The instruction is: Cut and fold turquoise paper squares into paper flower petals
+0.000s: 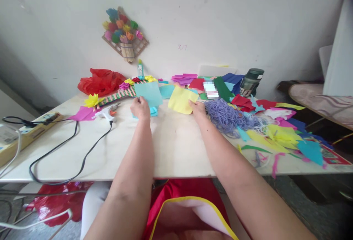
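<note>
My left hand [141, 108] pinches the lower edge of a light blue paper square [149, 92], raised above the table. Below that hand lies a small bright blue paper piece [153, 112], partly hidden. A yellow paper square [181, 100] is gripped at its right edge between the thumb and fingers of my right hand [198, 109]. The two squares are apart, with another blue sheet [167, 91] lying behind them. Beside my right wrist is a heap of purple yarn [224, 115]. A white glue gun [106, 114] rests to the left of my left hand.
At the left are a power strip [41, 124] and a looping black cord [82, 161]. A striped craft piece [118, 94] with paper flowers lies near a red plastic bag [100, 81]. Coloured paper scraps [284, 137], a phone [211, 90] and a dark bottle [250, 81] occupy the right.
</note>
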The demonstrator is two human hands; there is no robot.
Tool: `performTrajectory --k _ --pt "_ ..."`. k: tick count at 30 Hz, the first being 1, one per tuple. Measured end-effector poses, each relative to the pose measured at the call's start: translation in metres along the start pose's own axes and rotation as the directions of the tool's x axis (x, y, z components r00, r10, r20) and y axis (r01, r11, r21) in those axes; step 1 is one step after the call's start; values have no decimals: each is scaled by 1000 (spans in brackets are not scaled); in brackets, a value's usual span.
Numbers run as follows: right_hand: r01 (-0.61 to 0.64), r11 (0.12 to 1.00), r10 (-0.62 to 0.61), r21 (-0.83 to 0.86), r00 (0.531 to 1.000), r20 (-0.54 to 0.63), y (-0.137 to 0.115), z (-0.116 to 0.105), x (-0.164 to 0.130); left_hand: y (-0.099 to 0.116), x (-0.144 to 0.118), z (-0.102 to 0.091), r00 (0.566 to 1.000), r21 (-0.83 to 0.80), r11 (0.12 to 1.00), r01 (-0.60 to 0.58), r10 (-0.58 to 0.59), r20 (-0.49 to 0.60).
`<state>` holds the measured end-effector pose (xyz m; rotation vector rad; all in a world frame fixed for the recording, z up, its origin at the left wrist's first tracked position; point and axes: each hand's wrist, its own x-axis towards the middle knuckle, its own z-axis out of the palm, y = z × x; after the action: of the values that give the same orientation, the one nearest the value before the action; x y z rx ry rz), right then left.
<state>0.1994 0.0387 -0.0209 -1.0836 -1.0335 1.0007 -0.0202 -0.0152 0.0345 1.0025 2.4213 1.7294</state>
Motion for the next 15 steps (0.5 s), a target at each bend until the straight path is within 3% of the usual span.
performTrajectory --k 4,10,15 --pt "-9 1000 9 4 1000 -28 -1 0 1 -1 -2 -6 983 -14 984 175 -176 -52" --pt "-52 999 52 7 997 -64 -10 0 -5 -14 6 0 943 -58 971 233 -240 -231" --pt "-53 999 52 -14 997 -65 -9 0 -4 -19 10 0 923 -57 959 276 -281 -264"
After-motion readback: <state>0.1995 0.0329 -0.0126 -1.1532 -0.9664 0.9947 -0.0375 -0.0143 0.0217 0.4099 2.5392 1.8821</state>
